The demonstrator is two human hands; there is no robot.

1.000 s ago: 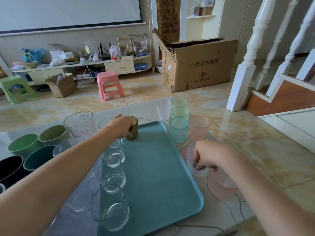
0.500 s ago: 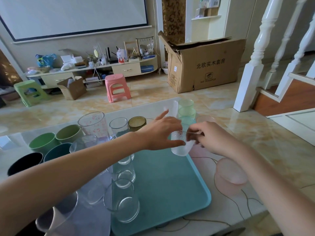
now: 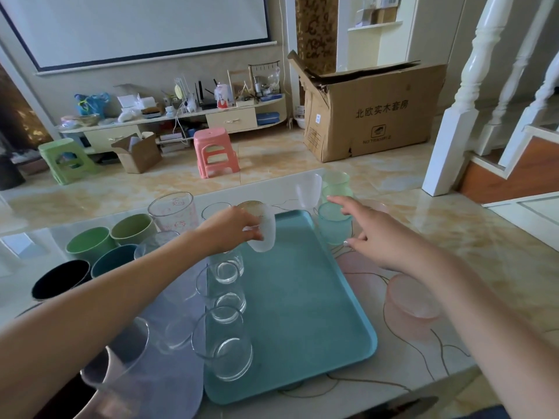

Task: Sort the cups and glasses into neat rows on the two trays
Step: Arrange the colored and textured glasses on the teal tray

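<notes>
I see left hand pinching frosted cup, fingers curled round rim, cup tilted above far end of teal tray. Right hand holds nothing, fingers spread straight, reaching beside green cup. Clear glasses lined along tray's left edge. Pink cup on table right of tray.

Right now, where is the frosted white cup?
In the head view, the left hand holds the frosted white cup above the teal tray's far left corner, by the gold cup.

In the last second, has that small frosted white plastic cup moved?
Yes. The frosted white plastic cup went from the table right of the teal tray to above its far end, now in the left hand.
</notes>
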